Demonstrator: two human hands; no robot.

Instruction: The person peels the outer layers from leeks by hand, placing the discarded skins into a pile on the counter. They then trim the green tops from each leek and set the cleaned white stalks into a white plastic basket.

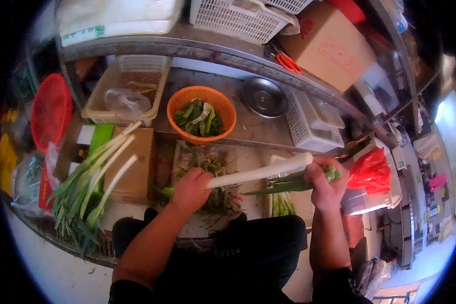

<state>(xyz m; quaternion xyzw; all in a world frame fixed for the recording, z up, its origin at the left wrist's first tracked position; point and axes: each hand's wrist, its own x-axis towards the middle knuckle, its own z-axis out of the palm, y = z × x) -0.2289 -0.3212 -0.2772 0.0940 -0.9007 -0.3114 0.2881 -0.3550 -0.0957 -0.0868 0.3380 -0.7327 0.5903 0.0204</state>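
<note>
A thick white green onion stalk (261,171) stretches across the middle in front of me. My left hand (191,188) is closed around its left end. At the other end, my right hand (328,183) grips long green onion leaves (283,185), its thumb right by the pale end of the stalk. Below my left hand lies a heap of leaf trimmings (215,200). Trimmed stalks (282,203) lie in a white basket under the leaves. To my left, a bunch of untrimmed green onions (88,185) rests against a cardboard box (131,169).
An orange basin (173,114) with green leaves stands behind my hands. Beyond are a plastic crate (159,96), a round metal lid (264,97) and a white basket (309,126). A shelf edge (228,49) runs overhead. A red bag (372,172) sits at right.
</note>
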